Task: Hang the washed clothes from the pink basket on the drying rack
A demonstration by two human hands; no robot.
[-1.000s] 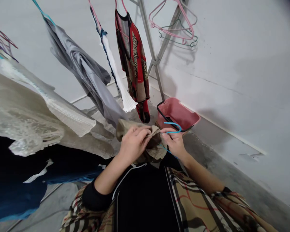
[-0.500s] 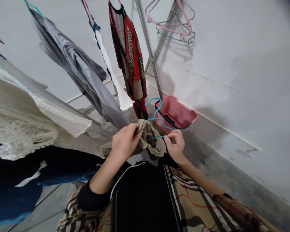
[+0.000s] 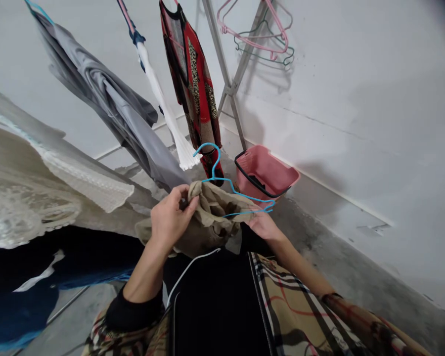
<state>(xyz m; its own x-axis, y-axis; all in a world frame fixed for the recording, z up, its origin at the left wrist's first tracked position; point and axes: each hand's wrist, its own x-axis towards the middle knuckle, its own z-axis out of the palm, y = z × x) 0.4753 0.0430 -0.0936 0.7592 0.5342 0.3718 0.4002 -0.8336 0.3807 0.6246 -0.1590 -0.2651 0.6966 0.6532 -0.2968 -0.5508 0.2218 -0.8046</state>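
A crumpled khaki garment [image 3: 207, 232] is stretched between my hands, with a blue hanger [image 3: 227, 181] partly inside its opening. The hanger's hook points up and left, and its right end sticks out past the cloth. My left hand [image 3: 172, 212] pinches the garment's edge at the left of the opening. On the other side, my right hand [image 3: 264, 223] is at the garment's right edge, just below the hanger's end, its fingers partly hidden by cloth. The lower part of the garment hangs down in front of me.
Grey trousers [image 3: 107, 99], a white cloth [image 3: 159, 94] and a red patterned garment [image 3: 200, 89] hang ahead. Cream lacy cloth [image 3: 40, 188] hangs at left. A pink basket [image 3: 269, 170] stands on the floor by the wall. Pink hangers [image 3: 255, 37] hang on a metal frame [image 3: 232, 91].
The garment's opening is spread wider, and the hanger has shifted left with its hook. My left hand moved left; my right hand went from gripping near the hanger to the cloth's edge.
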